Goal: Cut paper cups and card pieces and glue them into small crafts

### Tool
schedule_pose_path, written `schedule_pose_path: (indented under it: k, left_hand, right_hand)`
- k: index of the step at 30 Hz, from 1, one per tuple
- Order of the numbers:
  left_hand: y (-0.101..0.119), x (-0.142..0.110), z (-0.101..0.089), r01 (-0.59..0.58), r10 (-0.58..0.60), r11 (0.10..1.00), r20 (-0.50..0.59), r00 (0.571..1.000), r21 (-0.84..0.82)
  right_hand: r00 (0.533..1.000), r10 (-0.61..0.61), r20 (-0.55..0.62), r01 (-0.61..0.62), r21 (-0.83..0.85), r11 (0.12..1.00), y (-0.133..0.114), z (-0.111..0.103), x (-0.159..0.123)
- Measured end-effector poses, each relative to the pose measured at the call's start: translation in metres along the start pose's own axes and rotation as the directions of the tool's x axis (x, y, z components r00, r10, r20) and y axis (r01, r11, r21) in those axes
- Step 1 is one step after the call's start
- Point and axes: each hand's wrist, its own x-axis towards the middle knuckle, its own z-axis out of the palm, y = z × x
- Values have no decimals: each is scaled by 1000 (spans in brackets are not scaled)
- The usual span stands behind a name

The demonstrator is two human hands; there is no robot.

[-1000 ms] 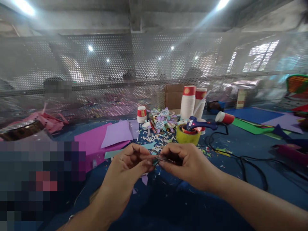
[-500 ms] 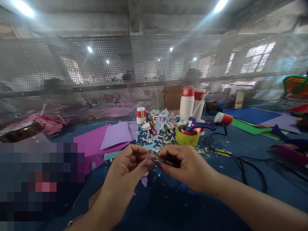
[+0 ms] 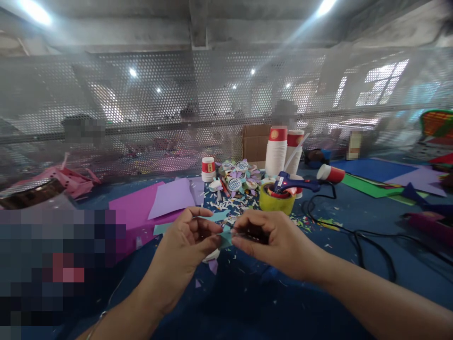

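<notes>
My left hand point(image 3: 193, 245) pinches a small piece of teal paper point(image 3: 225, 240) between thumb and fingers, above the blue table. My right hand point(image 3: 264, 238) is closed at the paper's right edge, thumb and forefinger close to the left fingertips. Within its curled fingers is a thin, dark, shiny thing, mostly hidden; I cannot make out its kind. Just under my left fingers shows a whitish rounded piece point(image 3: 212, 255), partly covered, with a lilac paper scrap point(image 3: 213, 267) below it. A teal paper strip point(image 3: 219, 216) lies behind my left hand.
A blue glue gun point(image 3: 297, 183) rests on a yellow tub point(image 3: 277, 202), its black cord point(image 3: 354, 231) running right. Behind stand stacked paper cups point(image 3: 276, 156) and a heap of paper cutouts point(image 3: 235, 179). Purple sheets point(image 3: 132, 212) lie left; a cup point(image 3: 331, 174) lies tipped at right.
The teal paper between my fingertips has turned and now shows its flat face. The thin shiny edge at my right fingers shows less. My left fingers have spread slightly, uncovering the whitish piece.
</notes>
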Motion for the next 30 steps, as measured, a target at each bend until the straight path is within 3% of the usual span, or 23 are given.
schedule_pose_path:
  k: [4,7,10,14,19,30]
  left_hand:
    - [4,-3,0,-108,105,986,29,994,128]
    - [3,-5,2,-115,107,986,69,992,121]
    - [0,-5,5,-111,107,991,42,993,81]
    - [-5,-6,8,-16,15,999,-7,1000,-35]
    - [-10,-7,11,149,-133,985,169,977,-84]
    - [-15,-8,16,147,-140,976,53,989,-163]
  right_hand:
    - [999,39,-10,-39,0,999,1,-1,2]
    - [999,40,31,-39,-44,998,3,0,3]
    - [999,40,36,-39,-45,998,3,1,3]
    - [998,50,-24,-49,37,998,5,2,4]
    - [994,55,-99,-41,137,990,7,2,5]
    - [992,54,-110,-35,165,986,6,6,4]
